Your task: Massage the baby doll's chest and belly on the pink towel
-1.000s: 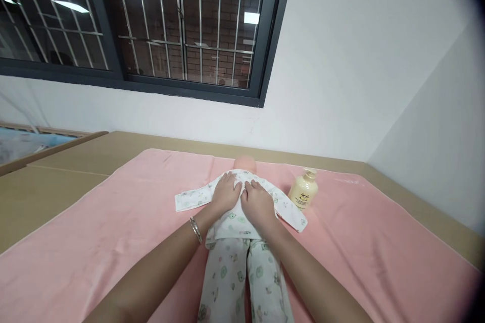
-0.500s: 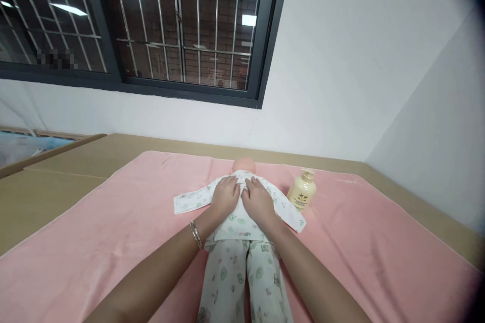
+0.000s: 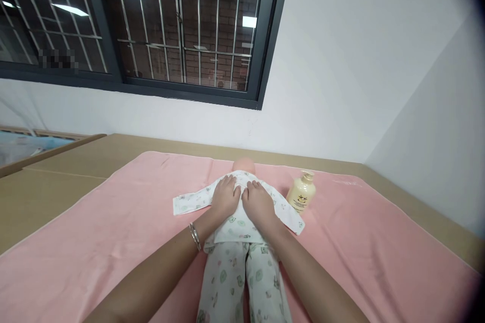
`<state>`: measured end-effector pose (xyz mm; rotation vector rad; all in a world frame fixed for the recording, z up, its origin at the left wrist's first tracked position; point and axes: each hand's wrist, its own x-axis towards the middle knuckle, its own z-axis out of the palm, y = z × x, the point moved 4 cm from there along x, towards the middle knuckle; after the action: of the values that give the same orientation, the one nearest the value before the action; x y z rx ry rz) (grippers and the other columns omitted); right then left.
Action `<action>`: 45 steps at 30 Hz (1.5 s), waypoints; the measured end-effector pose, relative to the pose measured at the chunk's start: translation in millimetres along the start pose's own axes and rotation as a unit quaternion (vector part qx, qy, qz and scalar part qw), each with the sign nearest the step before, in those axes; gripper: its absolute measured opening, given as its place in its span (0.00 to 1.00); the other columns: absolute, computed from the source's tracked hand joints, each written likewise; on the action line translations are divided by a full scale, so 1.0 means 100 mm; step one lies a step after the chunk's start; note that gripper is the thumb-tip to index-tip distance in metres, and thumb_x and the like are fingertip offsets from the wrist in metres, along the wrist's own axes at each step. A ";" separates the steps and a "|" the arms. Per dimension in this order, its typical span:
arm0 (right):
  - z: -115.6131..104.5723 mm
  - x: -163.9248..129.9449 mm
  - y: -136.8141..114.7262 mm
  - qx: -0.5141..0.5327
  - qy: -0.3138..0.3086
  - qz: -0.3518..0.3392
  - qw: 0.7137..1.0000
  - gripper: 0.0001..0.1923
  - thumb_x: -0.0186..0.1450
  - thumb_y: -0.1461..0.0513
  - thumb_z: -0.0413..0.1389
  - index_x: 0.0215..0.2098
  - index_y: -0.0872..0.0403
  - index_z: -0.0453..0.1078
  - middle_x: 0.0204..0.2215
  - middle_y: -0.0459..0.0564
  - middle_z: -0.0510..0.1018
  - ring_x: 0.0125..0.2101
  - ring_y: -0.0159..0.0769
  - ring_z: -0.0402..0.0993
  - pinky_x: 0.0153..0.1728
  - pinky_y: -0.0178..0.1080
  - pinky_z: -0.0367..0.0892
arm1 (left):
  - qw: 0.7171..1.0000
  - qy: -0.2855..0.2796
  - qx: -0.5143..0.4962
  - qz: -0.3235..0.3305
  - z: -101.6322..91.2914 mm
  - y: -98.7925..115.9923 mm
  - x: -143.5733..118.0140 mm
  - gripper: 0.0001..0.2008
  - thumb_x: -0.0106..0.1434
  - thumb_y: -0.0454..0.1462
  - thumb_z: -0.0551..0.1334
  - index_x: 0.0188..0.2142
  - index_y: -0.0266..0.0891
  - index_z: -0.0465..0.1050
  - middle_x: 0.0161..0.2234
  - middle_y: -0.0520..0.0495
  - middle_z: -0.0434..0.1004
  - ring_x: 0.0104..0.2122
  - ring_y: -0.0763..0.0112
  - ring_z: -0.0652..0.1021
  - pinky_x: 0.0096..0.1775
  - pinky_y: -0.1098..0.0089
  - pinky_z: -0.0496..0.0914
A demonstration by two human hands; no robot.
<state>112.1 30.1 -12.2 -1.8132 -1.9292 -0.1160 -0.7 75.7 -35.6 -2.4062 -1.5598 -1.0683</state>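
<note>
On the pink towel point(image 3: 113, 242), my left hand point(image 3: 224, 197) and right hand point(image 3: 259, 203) lie flat, fingers spread and loosely open, pressed side by side on the doll point(image 3: 238, 227), gripping nothing. The doll, in printed white pyjamas, lies lengthwise at the towel's middle, head toward the wall. A cream pump bottle point(image 3: 301, 193) stands right of the doll, near its sleeve. Bare towel stretches wide to the doll's left and right.
</note>
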 end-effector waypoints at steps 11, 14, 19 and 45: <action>0.07 0.12 0.21 0.062 -0.030 -0.004 0.998 0.27 0.71 0.56 0.42 0.62 0.62 0.60 0.62 0.62 0.61 0.63 0.45 0.53 0.61 0.44 0.49 | 0.999 0.008 -0.044 -0.007 -0.01 0.00 0.00 0.18 0.66 0.38 0.52 0.51 0.33 0.71 0.52 0.38 0.75 0.55 0.55 0.71 0.59 0.55 0.63; 0.13 0.16 0.29 0.084 -0.032 -0.004 0.996 0.28 0.71 0.55 0.41 0.64 0.61 0.58 0.64 0.61 0.59 0.65 0.44 0.50 0.62 0.44 0.46 | 0.999 0.018 -0.047 -0.013 -0.02 0.01 -0.02 0.18 0.66 0.37 0.52 0.50 0.33 0.72 0.51 0.38 0.75 0.55 0.55 0.72 0.58 0.55 0.63; 0.16 0.13 0.28 0.085 -0.020 -0.010 0.996 0.28 0.71 0.55 0.40 0.64 0.62 0.58 0.64 0.62 0.58 0.64 0.46 0.50 0.62 0.45 0.45 | 0.998 0.027 -0.054 -0.012 -0.01 -0.01 -0.02 0.17 0.66 0.37 0.52 0.50 0.34 0.72 0.51 0.40 0.76 0.55 0.56 0.72 0.58 0.55 0.64; -0.02 0.05 0.05 0.093 0.036 -0.043 0.994 0.25 0.68 0.62 0.44 0.61 0.61 0.61 0.64 0.59 0.58 0.65 0.42 0.48 0.64 0.45 0.45 | 0.998 0.027 -0.065 -0.007 0.01 -0.05 -0.04 0.18 0.67 0.37 0.51 0.52 0.35 0.70 0.53 0.39 0.74 0.55 0.56 0.71 0.58 0.53 0.64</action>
<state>117.7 34.4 -9.9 -1.5847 -1.9004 -0.0291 -5.0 75.6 -40.0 -2.4273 -1.5379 -1.2636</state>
